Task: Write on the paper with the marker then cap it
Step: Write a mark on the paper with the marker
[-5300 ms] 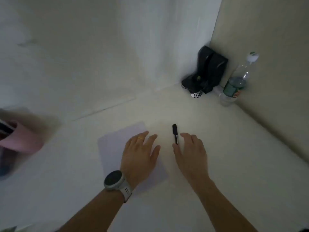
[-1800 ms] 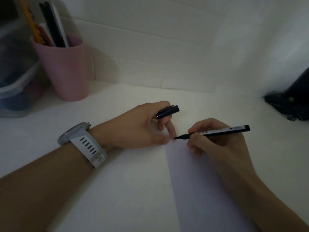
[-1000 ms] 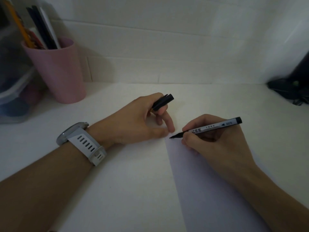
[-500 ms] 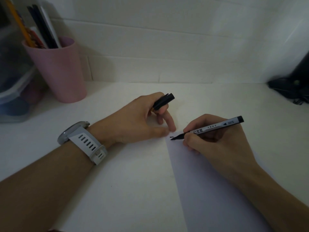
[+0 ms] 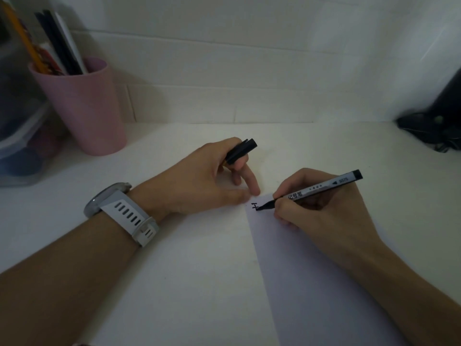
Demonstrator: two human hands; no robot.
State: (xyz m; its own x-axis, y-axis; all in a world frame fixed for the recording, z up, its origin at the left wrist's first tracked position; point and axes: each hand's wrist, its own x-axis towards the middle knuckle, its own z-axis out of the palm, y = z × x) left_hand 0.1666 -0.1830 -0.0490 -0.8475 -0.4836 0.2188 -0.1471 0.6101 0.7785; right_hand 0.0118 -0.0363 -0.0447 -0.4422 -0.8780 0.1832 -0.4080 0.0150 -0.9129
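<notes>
Clearly, two hands work over one sheet of pale paper [image 5: 306, 270] on the white counter [image 5: 174, 283]. One marker [image 5: 316, 191], grey-barrelled with a black tip, is pinched in the right hand [image 5: 321, 216], its tip touching the paper's top corner beside a few short black strokes [image 5: 254, 206]. One black cap [image 5: 240, 151] is gripped in the left hand [image 5: 204, 181], whose fingers [image 5: 254, 186] press the paper's edge.

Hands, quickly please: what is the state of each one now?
Left hand: closed, holding the cap.
Right hand: closed, holding the marker, tip on the paper.
</notes>
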